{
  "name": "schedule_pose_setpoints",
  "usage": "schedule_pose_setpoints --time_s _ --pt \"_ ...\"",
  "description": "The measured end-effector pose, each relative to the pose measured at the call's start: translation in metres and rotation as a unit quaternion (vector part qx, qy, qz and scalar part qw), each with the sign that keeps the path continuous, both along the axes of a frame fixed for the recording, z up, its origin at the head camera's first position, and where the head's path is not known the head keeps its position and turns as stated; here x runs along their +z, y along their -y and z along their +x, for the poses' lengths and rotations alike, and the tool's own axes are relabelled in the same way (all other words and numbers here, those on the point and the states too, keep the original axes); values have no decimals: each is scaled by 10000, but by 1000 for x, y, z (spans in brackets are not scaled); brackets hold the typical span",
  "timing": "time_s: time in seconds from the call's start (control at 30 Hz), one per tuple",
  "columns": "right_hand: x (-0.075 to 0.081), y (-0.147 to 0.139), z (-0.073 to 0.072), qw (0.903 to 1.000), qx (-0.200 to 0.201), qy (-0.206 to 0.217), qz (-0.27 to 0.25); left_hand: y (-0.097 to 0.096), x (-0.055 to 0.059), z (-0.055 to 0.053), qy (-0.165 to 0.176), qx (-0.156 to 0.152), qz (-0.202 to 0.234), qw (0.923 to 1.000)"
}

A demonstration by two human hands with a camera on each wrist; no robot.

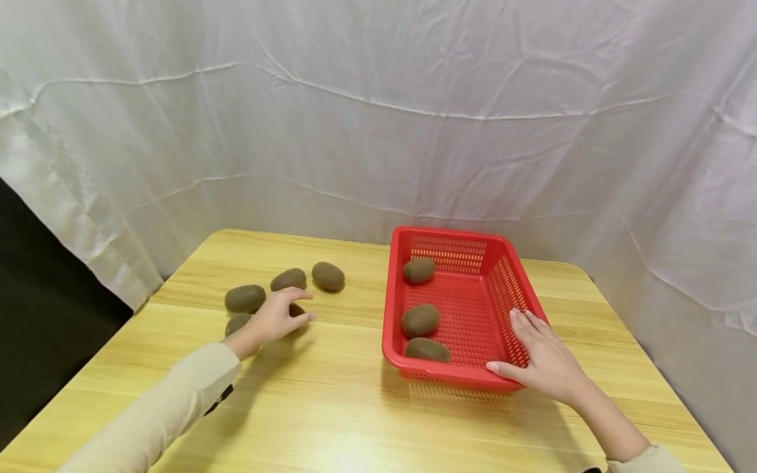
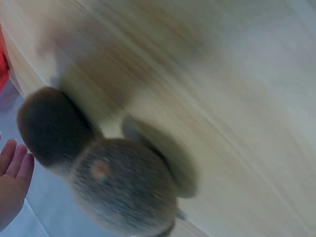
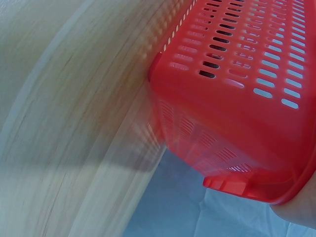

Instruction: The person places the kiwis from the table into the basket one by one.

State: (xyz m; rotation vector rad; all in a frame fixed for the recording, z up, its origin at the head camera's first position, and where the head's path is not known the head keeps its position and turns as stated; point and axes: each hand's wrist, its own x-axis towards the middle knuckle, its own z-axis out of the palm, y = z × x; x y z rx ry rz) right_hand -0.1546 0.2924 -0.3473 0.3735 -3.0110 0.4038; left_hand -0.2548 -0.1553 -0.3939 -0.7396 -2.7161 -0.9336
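Note:
My left hand (image 1: 275, 316) is over a group of brown kiwis on the left of the table, thumb and fingers spread apart. One kiwi (image 1: 298, 311) shows partly between thumb and fingers, the rest of it hidden by the hand. In the left wrist view, the fingers (image 2: 17, 165) are beside a dark kiwi (image 2: 52, 126), and a nearer kiwi (image 2: 126, 185) fills the lower middle. On the right, my right hand (image 1: 544, 358) rests on the near right corner of a red plastic basket (image 1: 452, 373), fingers laid over the side rim and thumb on the front rim.
Three kiwis, one (image 1: 418, 270) at the back, lie along the basket's left side. Around my left hand are other kiwis, including one (image 1: 328, 276) toward the basket and one (image 1: 245, 298) farther left. A white curtain (image 1: 355, 131) hangs behind the wooden table (image 1: 331, 407).

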Motion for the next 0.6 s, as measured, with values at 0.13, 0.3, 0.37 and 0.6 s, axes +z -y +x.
schedule_pose_setpoints --time_s 0.13,0.3,0.37,0.6 --pt "0 0 0 10000 -6 0 2 11 -2 -3 -70 69 -92 9999" --pt "0 0 -1 10000 -1 -6 4 23 -4 -6 -118 159 -200 9996" --pt "0 0 0 10000 7 -12 6 27 -4 -6 -63 199 -218 9995" --pt "0 -1 -1 10000 18 -28 19 37 -5 -6 175 298 -226 9991"
